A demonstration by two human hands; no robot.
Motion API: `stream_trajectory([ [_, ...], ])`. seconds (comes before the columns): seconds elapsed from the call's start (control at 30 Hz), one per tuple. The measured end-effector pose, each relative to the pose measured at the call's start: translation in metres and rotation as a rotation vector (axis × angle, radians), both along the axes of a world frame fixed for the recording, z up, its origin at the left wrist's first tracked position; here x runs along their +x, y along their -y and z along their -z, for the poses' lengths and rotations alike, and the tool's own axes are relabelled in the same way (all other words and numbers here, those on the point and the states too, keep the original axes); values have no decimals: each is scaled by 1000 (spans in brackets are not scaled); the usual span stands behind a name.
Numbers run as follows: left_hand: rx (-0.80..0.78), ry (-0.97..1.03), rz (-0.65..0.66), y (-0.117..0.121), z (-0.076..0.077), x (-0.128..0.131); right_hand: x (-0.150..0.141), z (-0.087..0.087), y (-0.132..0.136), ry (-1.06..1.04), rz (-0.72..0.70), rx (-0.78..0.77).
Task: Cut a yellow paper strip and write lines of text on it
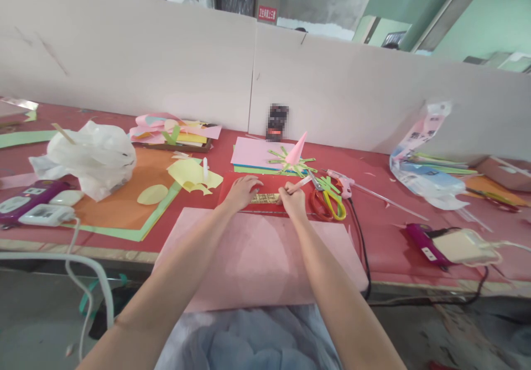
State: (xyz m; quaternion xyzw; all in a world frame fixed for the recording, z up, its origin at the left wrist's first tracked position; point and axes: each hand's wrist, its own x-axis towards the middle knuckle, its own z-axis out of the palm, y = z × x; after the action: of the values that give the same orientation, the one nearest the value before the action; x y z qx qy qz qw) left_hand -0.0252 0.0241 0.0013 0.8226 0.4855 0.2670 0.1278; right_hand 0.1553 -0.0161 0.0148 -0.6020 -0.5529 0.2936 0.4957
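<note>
Apparently, in the head view, the person is ruling a line on red paper (271, 183) on the worktop (373, 237). The left hand (244, 192) is half-curling at the ruler's (266, 198) left end, pinching or only pressing, one cannot tell; the right hand (293, 197) is gripping a pen (303, 182). Continuing probably calls for a steady ruler. Fingers are hiding the pen's tip; blur is obscuring the markings.

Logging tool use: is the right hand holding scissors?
No: the right hand grips a white pen, and the nearest scissors lie beside that hand.
</note>
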Motion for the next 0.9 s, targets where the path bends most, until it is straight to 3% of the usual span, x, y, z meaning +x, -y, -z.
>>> stream_trajectory([
  [0.43, 14, -2, -1, 2, -2, 0, 1, 0, -1, 52, 44, 34],
  [0.67, 0, 4, -9, 2, -1, 0, 2, 3, -3, -17, 53, 15],
  [0.9, -15, 7, -13, 2, -3, 1, 3, -4, 0, -75, 169, 179],
])
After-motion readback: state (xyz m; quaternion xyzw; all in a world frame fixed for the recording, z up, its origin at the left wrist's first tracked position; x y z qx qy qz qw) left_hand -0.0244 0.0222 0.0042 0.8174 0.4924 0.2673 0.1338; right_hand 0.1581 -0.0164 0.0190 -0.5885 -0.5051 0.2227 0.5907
